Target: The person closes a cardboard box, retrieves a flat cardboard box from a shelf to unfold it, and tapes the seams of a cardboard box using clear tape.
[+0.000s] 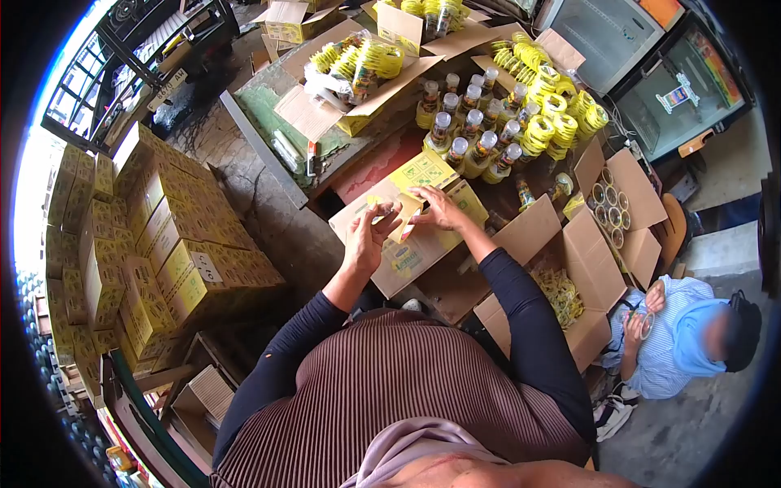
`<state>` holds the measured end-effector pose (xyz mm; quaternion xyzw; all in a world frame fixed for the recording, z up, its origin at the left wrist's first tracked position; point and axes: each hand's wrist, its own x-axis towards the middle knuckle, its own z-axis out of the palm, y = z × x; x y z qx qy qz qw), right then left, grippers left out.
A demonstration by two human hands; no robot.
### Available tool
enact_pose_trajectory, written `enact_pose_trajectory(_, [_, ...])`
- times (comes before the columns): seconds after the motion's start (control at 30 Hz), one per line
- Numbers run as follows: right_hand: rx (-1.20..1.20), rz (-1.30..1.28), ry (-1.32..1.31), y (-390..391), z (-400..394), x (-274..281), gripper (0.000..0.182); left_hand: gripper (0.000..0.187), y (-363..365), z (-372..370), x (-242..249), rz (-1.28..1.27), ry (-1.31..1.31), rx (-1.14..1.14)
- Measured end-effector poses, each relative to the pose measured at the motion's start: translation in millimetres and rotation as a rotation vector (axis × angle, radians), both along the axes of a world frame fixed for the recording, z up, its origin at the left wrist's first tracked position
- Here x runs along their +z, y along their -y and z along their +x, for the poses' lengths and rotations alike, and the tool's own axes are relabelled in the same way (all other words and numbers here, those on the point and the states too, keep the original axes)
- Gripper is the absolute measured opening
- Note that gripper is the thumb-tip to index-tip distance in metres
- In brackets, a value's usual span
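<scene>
A yellow and brown carton (407, 264) with green print lies in front of me, its top under both hands. My left hand (370, 236) is raised over it with bent fingers closed around a small, partly clear item; I cannot tell what it is. Close beside it, my right hand (443, 211) reaches over the carton, fingers curved and apart, fingertips right at the top panel. Between the hands, a narrow pale strip with an orange edge (407, 229) overlaps the carton. Past the right hand stand several clear-lidded bottles (472, 122) with yellow lower parts.
Yellow ring-shaped bundles (545, 89) lie behind the bottles, with more in an open carton (358, 69). An open box (590, 264) at right holds yellow bits. Stacked cartons (179, 236) rise at left. A person (675, 333) sits at right, holding a round clear item.
</scene>
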<state>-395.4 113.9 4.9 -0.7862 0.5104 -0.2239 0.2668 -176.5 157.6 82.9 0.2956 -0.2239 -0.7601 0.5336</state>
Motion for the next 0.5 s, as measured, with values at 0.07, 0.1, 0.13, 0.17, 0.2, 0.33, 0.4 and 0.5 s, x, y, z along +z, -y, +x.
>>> enact_pose_trajectory(0.07, [-0.035, -0.026, 0.000, -4.1, 2.8, -13.2, 0.067, 0.021, -0.7, -0.1, -3.5, 0.008, -0.011, -0.020])
enact_pose_trajectory(0.1, [-0.073, -0.053, 0.002, -6.9, 4.6, -19.8, 0.061, 0.021, -1.5, 0.4, -4.7, 0.009, -0.010, -0.019])
enact_pose_trajectory(0.13, [-0.097, -0.188, -0.014, -9.9, 6.1, -26.2, 0.049, 0.021, -2.1, 0.9, -5.9, 0.002, -0.005, -0.016])
enact_pose_trajectory(0.17, [-0.094, -0.186, -0.014, -9.1, 5.2, -31.4, 0.049, 0.021, -3.0, 2.0, -7.1, -0.005, 0.000, -0.011])
enact_pose_trajectory(0.2, [-0.146, -0.176, 0.087, -9.1, 4.1, -35.3, 0.048, 0.021, -4.5, 4.1, -5.8, -0.003, 0.000, -0.009])
enact_pose_trajectory(0.33, [-0.268, -0.179, 0.108, -9.7, 2.8, -47.6, 0.045, 0.023, -13.1, 20.4, -9.7, 0.038, 0.100, 0.024])
enact_pose_trajectory(0.4, [-0.251, -0.187, 0.126, -12.7, 1.5, -51.1, 0.045, 0.027, -20.3, 27.2, -20.6, 0.035, 0.178, 0.048])
enact_pose_trajectory(0.5, [-0.213, -0.229, 0.128, -12.1, 1.1, -54.6, 0.045, 0.028, -28.9, 37.9, -35.8, -0.081, 0.392, 0.023])
